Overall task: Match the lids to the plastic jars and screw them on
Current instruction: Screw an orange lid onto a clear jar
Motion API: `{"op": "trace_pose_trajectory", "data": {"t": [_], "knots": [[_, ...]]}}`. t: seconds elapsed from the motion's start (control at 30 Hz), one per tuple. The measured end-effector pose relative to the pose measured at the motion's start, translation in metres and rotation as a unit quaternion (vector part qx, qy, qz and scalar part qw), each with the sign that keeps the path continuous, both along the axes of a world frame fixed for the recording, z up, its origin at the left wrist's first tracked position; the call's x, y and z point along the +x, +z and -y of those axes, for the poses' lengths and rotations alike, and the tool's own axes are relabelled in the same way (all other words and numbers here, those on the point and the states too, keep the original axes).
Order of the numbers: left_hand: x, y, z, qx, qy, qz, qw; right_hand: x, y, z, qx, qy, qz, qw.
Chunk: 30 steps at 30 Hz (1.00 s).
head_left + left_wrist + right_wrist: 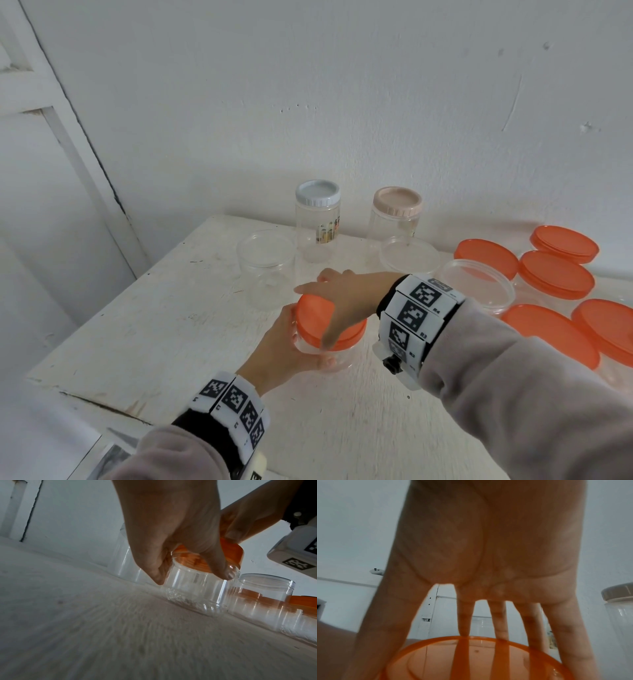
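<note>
Clear jar [329,356] w/ an orange lid [320,317] sits on the white tabletop [164,308], near the front-left, close to the person. The lid lies tilted on the jar's mouth, higher on the side away from the person, not seated flat.

Left hand [279,346] grips the jar body from the left, its fingers [221,566] and thumb curled round the clear wall just under the rim. Right hand [337,301] comes over the top: fingers [498,623] spread and bent down over the lid's far edge, thumb on the near edge, so it holds the lid by its rim. Both wrists carry bands w/ black-and-white markers; grey sleeves behind.

Just behind the held jar, an open clear jar [265,270] stands w/o a lid. Further back by the wall: a tall jar w/ a white lid [318,193] and one w/ a pale pink lid [397,201], both upright and capped. A low open tub [409,258] sits in front of the pink-lidded one.

To the right, another open wide jar [476,284], then a cluster of orange-lidded jars [556,279] reaching the tabletop's right side; can't tell how tightly those lids sit. White wall behind, a white door frame [68,113] at left.
</note>
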<state>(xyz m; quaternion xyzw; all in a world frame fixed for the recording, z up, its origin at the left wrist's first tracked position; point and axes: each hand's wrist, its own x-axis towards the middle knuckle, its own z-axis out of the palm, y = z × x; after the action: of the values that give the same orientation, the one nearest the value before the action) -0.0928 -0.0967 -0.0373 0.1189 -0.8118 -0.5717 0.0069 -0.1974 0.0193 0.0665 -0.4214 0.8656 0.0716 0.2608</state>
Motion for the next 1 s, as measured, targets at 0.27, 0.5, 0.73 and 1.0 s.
{"op": "trace_pose_trajectory", "data": {"t": [0.27,0.5,0.73,1.0], "knots": [[-0.005,0.001,0.007,-0.043,-0.019,0.006,0.999,0.002,-0.01,0.001,-0.026,-0.052,-0.035,0.998],[-0.004,0.0,0.005,-0.027,-0.011,0.004,1.0,0.004,0.0,0.002,-0.014,0.0,-0.001,1.0],[-0.002,-0.001,0.003,-0.026,-0.006,0.0,1.0,0.002,-0.007,-0.001,-0.031,-0.024,-0.017,0.999],[0.0,0.003,0.001,-0.009,-0.016,-0.016,1.0,0.004,0.001,0.005,-0.012,0.009,0.006,1.0]]}}
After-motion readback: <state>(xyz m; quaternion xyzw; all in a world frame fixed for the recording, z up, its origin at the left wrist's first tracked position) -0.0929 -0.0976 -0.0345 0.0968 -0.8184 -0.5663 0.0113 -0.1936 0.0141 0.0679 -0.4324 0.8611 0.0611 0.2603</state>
